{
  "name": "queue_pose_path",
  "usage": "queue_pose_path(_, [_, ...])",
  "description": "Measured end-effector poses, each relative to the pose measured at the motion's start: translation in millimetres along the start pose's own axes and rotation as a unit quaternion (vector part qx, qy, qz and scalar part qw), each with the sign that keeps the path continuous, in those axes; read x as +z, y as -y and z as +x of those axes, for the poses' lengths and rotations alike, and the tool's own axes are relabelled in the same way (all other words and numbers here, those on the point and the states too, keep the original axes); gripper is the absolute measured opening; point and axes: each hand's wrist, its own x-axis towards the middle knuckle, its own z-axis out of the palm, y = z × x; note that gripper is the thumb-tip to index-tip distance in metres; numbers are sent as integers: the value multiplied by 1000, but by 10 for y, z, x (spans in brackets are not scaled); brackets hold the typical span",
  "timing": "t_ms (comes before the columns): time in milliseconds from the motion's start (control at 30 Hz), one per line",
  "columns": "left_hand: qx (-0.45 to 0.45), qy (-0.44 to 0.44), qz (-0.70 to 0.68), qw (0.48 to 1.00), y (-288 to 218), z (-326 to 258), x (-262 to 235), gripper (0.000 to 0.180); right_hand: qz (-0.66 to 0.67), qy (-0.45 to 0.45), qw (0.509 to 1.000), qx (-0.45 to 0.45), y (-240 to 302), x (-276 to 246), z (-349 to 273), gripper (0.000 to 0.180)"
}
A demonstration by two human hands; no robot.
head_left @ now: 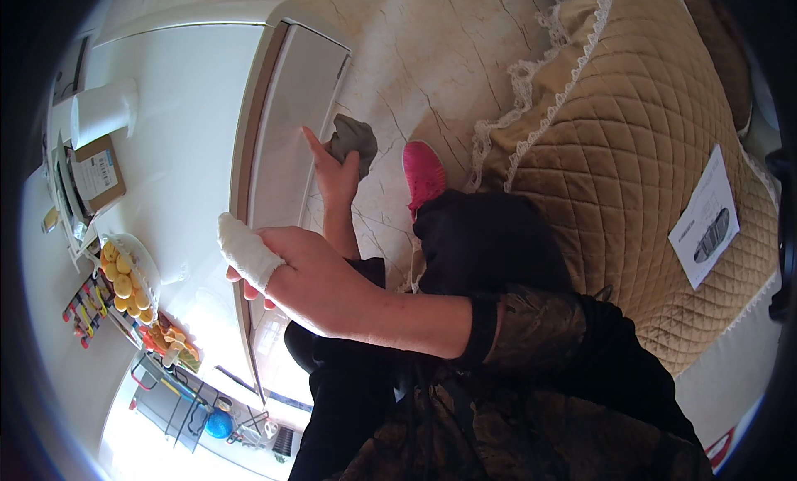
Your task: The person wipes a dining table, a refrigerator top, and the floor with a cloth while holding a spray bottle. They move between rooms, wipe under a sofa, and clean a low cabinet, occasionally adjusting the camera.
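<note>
My left hand point(336, 172) reaches out beside the white cabinet with a crumpled grey-green cloth point(355, 142). One finger points out past the cloth, while the thumb presses its near side. Closer to me, my right hand point(303, 269) extends leftward across my left forearm. A white wrap point(247, 250) covers one stretched finger of it. Below that finger, bare fingertips show apart from each other. Nothing held can be made out in the right hand. A pink shoe point(424, 174) on my foot rests on the floor to the right of the cloth.
A white cabinet point(174, 124) stands left, bearing a white cylinder point(104, 113), a cardboard box point(96, 172) and a bowl of yellow fruit point(124, 282). On the right, a brown quilted bedspread point(614, 124) with lace trim carries a printed sheet point(697, 211). Marbled tiles point(398, 49) form the floor.
</note>
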Motion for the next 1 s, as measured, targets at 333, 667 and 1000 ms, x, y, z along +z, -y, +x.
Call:
queue_pose_path(333, [-137,-21,-86,987,308,62,-75,60,-45,52,995,71,51,-48,18,25])
queue_pose_path(667, [-242,-141,-449,848,-174,151,-320,61,-54,-9,998,23,119,7,-34,23])
queue_pose_path(1000, [-225,-195,-526,797,-22,482,22,44,7,8,1000,24,29,-53,3,24])
